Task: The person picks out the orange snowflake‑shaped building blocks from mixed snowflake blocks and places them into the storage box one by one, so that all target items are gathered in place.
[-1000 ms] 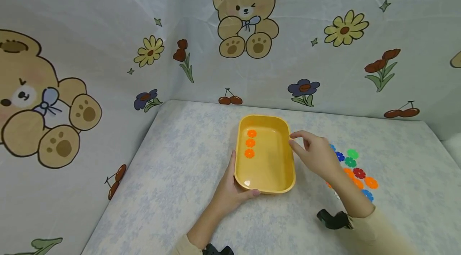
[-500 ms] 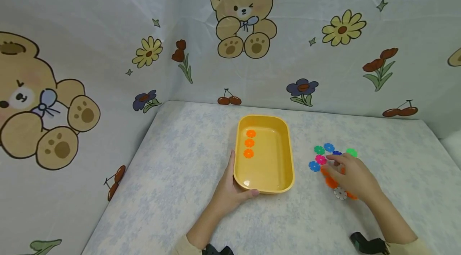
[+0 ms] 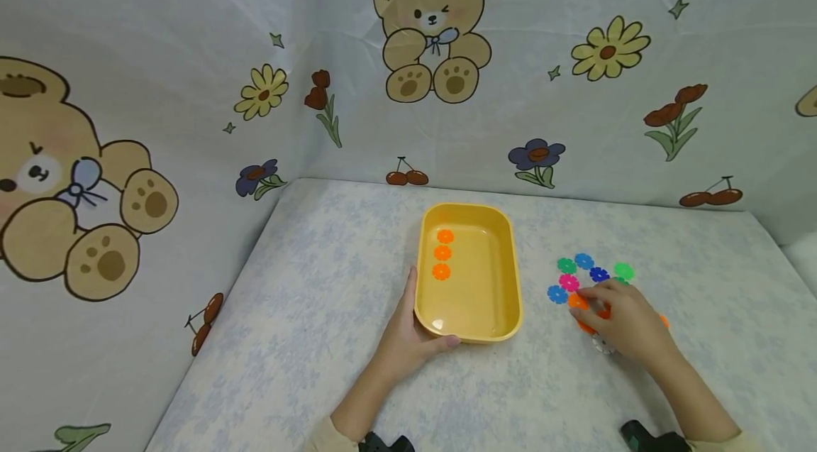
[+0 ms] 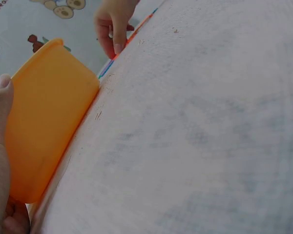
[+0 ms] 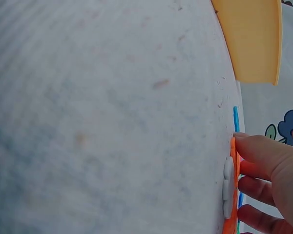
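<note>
A yellow plastic tray (image 3: 501, 331) stands on the table, with three orange flower-shaped discs (image 3: 443, 253) lined up along its left side. My left hand (image 3: 402, 349) holds the near left corner of the tray, thumb by the front rim. Right of the tray my right hand (image 3: 628, 321) is down at a group of loose flower-shaped discs, thumb and index finger at the edges of an orange disc (image 3: 578, 301). In the right wrist view the thumb (image 5: 251, 146) touches that orange edge, beside a white disc (image 5: 228, 187). The palm hides some of the discs.
Blue (image 3: 557, 294), pink (image 3: 569, 283) and green discs (image 3: 566, 265) lie at the left of the group. Behind the table hangs a cloth (image 3: 357, 69) printed with bears and flowers. A dark wrist strap (image 3: 651, 436) is on the right forearm.
My right hand has moved from the tray's right rim over to the loose discs, then drawn its fingertips closer round an orange one. The left hand and tray stay put.
</note>
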Demonstrator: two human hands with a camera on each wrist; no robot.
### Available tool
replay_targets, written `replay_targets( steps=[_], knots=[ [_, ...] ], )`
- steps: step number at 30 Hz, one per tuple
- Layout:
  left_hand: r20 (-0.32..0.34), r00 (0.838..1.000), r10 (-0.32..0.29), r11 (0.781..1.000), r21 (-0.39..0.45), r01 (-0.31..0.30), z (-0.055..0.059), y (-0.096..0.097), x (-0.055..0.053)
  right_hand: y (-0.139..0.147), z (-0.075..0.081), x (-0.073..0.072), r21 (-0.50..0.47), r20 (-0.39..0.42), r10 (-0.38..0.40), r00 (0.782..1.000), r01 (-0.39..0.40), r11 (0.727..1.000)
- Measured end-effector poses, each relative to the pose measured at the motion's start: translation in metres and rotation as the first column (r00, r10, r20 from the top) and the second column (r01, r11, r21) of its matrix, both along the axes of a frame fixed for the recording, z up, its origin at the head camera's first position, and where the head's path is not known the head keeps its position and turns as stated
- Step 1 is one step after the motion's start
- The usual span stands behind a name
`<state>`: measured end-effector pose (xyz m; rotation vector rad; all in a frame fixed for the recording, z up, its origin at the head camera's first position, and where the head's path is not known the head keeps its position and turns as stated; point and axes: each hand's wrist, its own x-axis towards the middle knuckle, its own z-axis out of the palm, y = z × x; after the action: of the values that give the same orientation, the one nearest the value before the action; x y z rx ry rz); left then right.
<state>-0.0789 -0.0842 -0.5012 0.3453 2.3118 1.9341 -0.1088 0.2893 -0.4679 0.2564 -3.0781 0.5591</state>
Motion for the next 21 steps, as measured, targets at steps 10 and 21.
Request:
replay_targets(
  steps=[10,21],
  knots=[
    [0.035,0.999,-0.002,1.000,0.010,0.002,0.0016,0.0006,0.0003,0.0024,-0.0028,-0.0033,-0.030,-0.010,0.046,0.999,-0.046,0.998],
    [0.023,1.000,0.004,1.000,-0.004,-0.004,0.0020,0.0007,0.0004,0.0008,-0.0047,-0.0051,-0.090,0.080,0.030,0.996,-0.023,0.996]
  ],
)
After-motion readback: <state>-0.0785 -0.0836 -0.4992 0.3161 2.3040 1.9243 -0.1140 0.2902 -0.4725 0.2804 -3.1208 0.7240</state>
